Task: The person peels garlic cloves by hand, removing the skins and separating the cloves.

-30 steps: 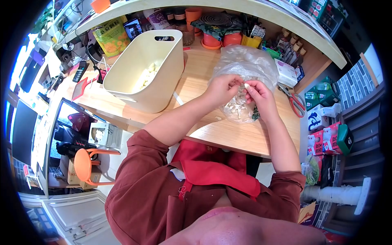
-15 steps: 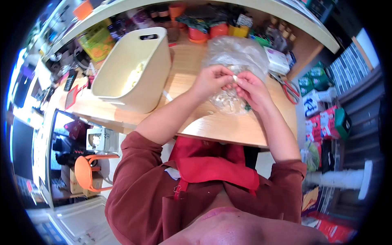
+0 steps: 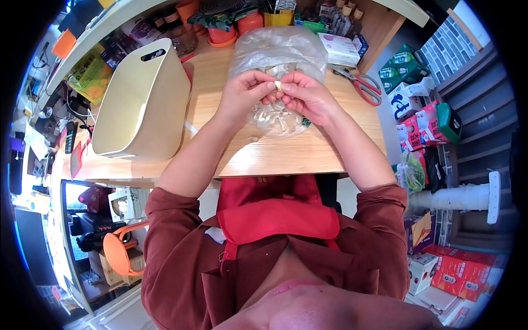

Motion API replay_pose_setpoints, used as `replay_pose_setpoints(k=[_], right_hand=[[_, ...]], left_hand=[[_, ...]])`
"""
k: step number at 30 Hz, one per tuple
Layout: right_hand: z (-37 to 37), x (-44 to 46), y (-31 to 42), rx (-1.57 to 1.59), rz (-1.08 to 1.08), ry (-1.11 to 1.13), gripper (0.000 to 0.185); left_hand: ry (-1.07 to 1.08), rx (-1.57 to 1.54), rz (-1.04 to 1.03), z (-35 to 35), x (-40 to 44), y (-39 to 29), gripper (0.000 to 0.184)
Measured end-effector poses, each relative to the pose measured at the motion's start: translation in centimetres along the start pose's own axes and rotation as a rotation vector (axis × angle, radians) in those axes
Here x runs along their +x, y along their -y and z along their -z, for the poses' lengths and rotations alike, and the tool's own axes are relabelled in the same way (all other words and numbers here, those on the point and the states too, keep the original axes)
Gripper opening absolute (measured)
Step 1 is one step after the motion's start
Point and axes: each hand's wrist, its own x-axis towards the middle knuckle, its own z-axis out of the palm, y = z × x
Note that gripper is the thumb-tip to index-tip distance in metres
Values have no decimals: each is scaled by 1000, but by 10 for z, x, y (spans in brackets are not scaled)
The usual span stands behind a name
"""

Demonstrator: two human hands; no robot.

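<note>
Between the fingertips of both hands is a small pale garlic clove [image 3: 279,86]. My left hand [image 3: 246,92] pinches it from one side, thumb and fingers closed. From the other side my right hand [image 3: 309,98] grips it the same way, and the two hands touch around it. Directly beneath them lies a clear plastic bag [image 3: 283,47], spread on the table, with many whitish cloves or bits of peel [image 3: 278,118] in its near part. Left of my forearm stands a tall cream bin [image 3: 157,104]; its floor is hidden from this angle.
Red-handled scissors [image 3: 366,88] lie at the table's right side, by a white packet [image 3: 340,49]. Pots and bottles [image 3: 223,36] line the back under a shelf. A small scrap [image 3: 253,139] rests on the wooden table [image 3: 291,159]. An orange stool [image 3: 118,253] stands lower left.
The camera view has turned, so the table, bin and bag appear farther left and higher. Both hands still hold the clove over the bag. Pieces seen earlier inside the bin are now out of sight.
</note>
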Motion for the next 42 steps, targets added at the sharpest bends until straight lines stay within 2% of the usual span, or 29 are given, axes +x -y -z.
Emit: replay_pose_setpoints(k=[32, 35, 42], right_hand=[[-6, 1, -1, -133, 39, -82, 12], [-4, 0, 0, -187, 55, -93, 14], [-12, 1, -10, -674, 245, -128, 26]], left_hand=[[-43, -45, -29, -2, 0, 6, 8], [-52, -20, -32, -2, 1, 6, 8], [-87, 258, -9, 0, 3, 13, 5]])
